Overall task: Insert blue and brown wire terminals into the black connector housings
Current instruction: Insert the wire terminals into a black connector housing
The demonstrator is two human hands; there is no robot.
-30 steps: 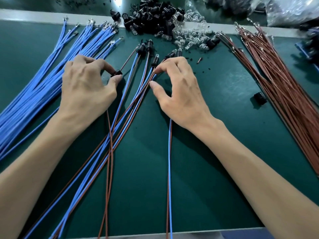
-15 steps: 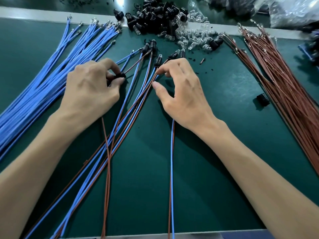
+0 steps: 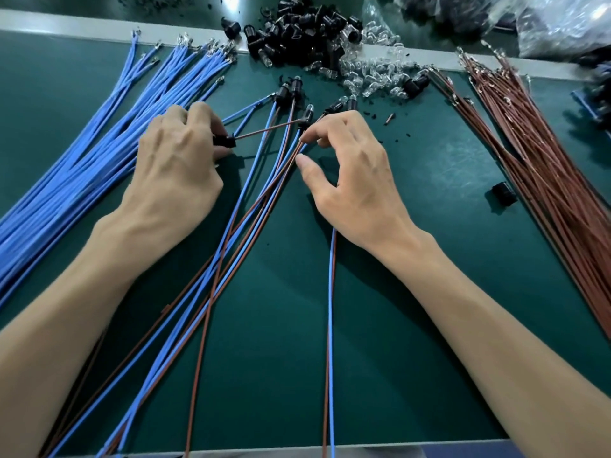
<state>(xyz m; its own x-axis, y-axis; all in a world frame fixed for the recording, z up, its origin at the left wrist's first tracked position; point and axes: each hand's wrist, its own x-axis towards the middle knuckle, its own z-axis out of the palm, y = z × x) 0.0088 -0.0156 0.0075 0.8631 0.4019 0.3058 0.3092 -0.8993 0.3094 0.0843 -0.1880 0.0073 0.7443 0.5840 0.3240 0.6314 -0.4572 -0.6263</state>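
Bare left hand [image 3: 175, 166] and right hand [image 3: 353, 183], forearms uncovered throughout.

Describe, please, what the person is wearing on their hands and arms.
Nothing is worn. The left hand and right hand are bare, with no gloves, rings or watch, and no sleeve shows anywhere up to the frame edge.

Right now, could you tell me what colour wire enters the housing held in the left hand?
The wire is brown, best seen in the head view.

A small black housing [image 3: 224, 141] — a brown wire [image 3: 267, 128] meeting its end (nearly level) — sits beside the fanned blue wires [image 3: 99, 153].
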